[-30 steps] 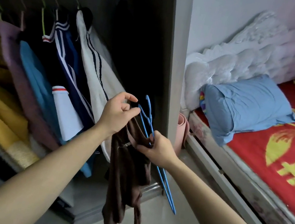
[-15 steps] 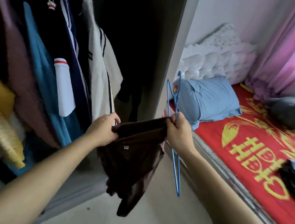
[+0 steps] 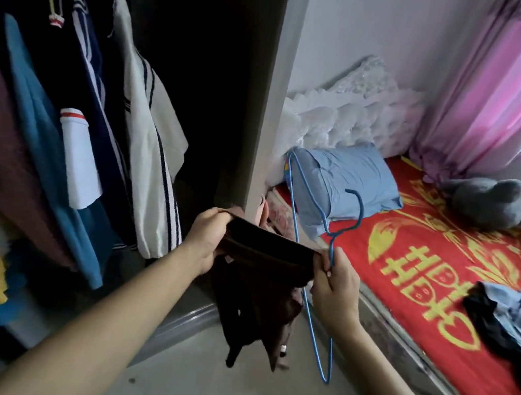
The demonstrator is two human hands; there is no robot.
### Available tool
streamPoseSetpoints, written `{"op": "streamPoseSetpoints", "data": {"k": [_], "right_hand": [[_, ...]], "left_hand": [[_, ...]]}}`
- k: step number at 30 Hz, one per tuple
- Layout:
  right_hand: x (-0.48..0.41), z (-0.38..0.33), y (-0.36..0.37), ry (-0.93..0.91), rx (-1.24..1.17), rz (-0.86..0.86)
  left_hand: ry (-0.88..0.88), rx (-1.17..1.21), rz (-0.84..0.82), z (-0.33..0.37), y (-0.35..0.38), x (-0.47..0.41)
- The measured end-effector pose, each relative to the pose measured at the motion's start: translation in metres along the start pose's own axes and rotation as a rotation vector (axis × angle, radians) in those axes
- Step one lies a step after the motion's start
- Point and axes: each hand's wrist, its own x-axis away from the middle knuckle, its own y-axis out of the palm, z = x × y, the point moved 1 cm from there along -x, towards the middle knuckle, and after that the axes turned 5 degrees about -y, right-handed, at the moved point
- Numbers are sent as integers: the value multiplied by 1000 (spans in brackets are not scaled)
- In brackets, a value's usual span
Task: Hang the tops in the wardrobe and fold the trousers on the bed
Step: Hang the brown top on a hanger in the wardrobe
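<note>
A dark brown garment (image 3: 257, 287) hangs between my hands in front of the open wardrobe (image 3: 199, 99). My left hand (image 3: 206, 240) grips one side of its stretched opening. My right hand (image 3: 333, 287) pinches the other side together with a blue wire hanger (image 3: 327, 226), whose hook points up and right. Several tops (image 3: 68, 114) hang on the wardrobe rail at the left. A pile of blue and black clothes (image 3: 515, 322) lies on the bed (image 3: 447, 272) at the right.
The wardrobe's grey side panel (image 3: 275, 95) stands between the wardrobe and the bed. On the red bedcover lie a blue pillow (image 3: 349, 181), a white quilt (image 3: 348, 108) and a grey plush toy (image 3: 488, 202). A pink curtain (image 3: 515, 85) hangs at the window. Grey floor lies below.
The view swung right toward the bed. My hands pulled the brown garment's opening wider, and the blue hanger tilted so its hook now points right.
</note>
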Motion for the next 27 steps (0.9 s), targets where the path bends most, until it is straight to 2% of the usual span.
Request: {"op": "streamPoseSetpoints", "data": {"k": [2,5,8,10,17,23,27], "right_hand": [[15,14,-11,-15,-13,29],[30,32,-24,120,-10,-39],[34,41,-35,200,29,-2],[32,40,-45,221,58,-39],[28,21,-76,45,96,-158],[17,6,-89,-82,152,-157],[9,-11,-81,-136,140,-155]], "left_hand": [[97,-125,34,-5,19,-1],[224,-372,91,-18,43,-4],[225,-596,194,-36,51,-12],[188,-664,272,-44,48,-18],[112,-839,462,-38,22,-31],[238,-1208,470,-13,6,-31],[308,-1244,459,2,3,-30]]}}
